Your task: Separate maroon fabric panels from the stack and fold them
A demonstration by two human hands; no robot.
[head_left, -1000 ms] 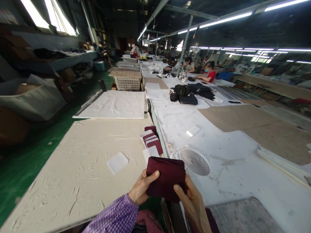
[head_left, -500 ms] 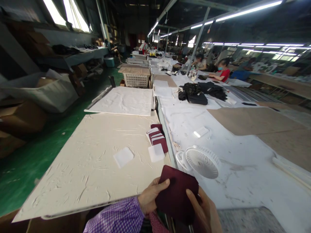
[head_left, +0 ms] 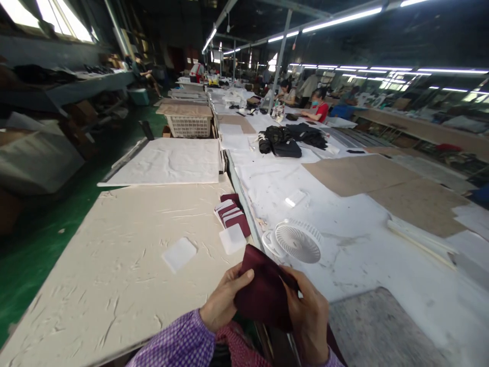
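A dark maroon fabric piece [head_left: 263, 290] is held up between both hands over the near edge of the tables. My left hand [head_left: 223, 295] grips its left side, thumb on the front face. At its right side my right hand [head_left: 307, 306] has the edge pinched, and the fabric bends there. Beyond them on the cream board [head_left: 126, 244] lies a fanned stack of maroon and white pieces [head_left: 234, 216]. A white rounded square [head_left: 233, 239] overlaps the stack's near end. Another white sheet [head_left: 179, 254] rests apart to the left.
A white fan [head_left: 298, 241] lies on the white-covered table at right, a small white device [head_left: 295, 199] behind it. Farther back are dark garments [head_left: 280, 140] and a plastic crate [head_left: 189, 126]. A grey mat [head_left: 382, 326] is near right. People sit at the far tables.
The view has turned right. My right hand has shifted to the fabric's upper right edge and bent that side, while my left hand keeps its hold.
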